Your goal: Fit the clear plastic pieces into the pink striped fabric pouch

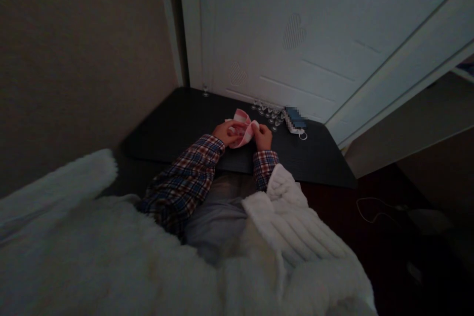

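Note:
Both my hands hold a pink-and-white striped fabric band (pixel 242 115), which curves into a loop above the dark tabletop. On the loop's left side, my left hand (pixel 225 133) grips it, with some fingers hidden in the folds. My right hand (pixel 262 137) pinches the band's right edge between thumb and fingers. Several small clear goblet-shaped pieces (pixel 272 114) stand close together just beyond my right hand. What lies inside the loop is too dark to make out.
The black tabletop (pixel 163 123) meets a white door panel (pixel 259 34) with heart patterns. One clear piece (pixel 206 91) stands alone at the back left. A blurred blue-and-white object (pixel 295 119) with a ring lies right of the cluster. A white cable (pixel 374 219) lies low at right.

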`<state>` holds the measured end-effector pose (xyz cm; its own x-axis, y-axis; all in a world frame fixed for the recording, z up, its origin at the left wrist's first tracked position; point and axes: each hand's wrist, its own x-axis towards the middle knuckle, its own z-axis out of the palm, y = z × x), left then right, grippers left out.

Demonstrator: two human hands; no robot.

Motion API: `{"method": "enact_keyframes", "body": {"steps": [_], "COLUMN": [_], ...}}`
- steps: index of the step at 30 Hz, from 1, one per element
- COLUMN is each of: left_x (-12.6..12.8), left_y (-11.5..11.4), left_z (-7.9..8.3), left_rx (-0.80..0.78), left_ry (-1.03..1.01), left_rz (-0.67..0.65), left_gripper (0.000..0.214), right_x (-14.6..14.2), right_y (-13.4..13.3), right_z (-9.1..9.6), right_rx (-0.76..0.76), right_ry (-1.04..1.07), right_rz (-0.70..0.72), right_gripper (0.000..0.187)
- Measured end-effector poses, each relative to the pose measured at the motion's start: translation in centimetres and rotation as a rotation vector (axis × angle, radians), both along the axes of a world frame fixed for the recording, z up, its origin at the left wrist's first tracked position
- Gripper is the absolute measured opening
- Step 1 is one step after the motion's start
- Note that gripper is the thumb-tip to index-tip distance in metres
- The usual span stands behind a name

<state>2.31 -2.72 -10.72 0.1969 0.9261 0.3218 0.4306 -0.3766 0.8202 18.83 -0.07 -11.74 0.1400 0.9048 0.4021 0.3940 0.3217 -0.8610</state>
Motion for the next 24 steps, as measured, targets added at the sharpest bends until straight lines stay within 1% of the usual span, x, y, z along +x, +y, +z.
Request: {"method": "enact_keyframes", "body": {"steps": [5, 10, 14, 20, 24], "left_x": [0.07, 0.17, 0.07, -0.07, -0.13], "left_y": [0.0, -0.31, -0.32, 0.01, 0.11], "left_z": [-0.04, 0.29, 0.26, -0.26, -0.31], "left_rx": [-0.022, -0.081, -0.094, -0.108, -0.111], "left_ry": [-0.045, -0.078, -0.09, -0.09, -0.09], "left_rz": [0.013, 0.007, 0.059, 0.101, 0.155], "left_gripper": [0.038, 0.038, 0.034, 0.035, 0.036], "right_x": [0.03, -0.02, -0.16, -0.37, -0.53], "right_y": [0.17, 0.32, 0.05, -0.22, -0.09], "right_z": [-0.1, -0.22, -0.02, 0.25, 0.16], "right_rx": [0.0, 0.006, 0.023, 0.047, 0.045], "right_ry": [0.01, 0.024, 0.037, 0.059, 0.058], "right_rz": [-0.001, 0.012, 0.037, 0.097, 0.151], "right_gripper": [0.037, 0.036, 0.036, 0.034, 0.032]}}
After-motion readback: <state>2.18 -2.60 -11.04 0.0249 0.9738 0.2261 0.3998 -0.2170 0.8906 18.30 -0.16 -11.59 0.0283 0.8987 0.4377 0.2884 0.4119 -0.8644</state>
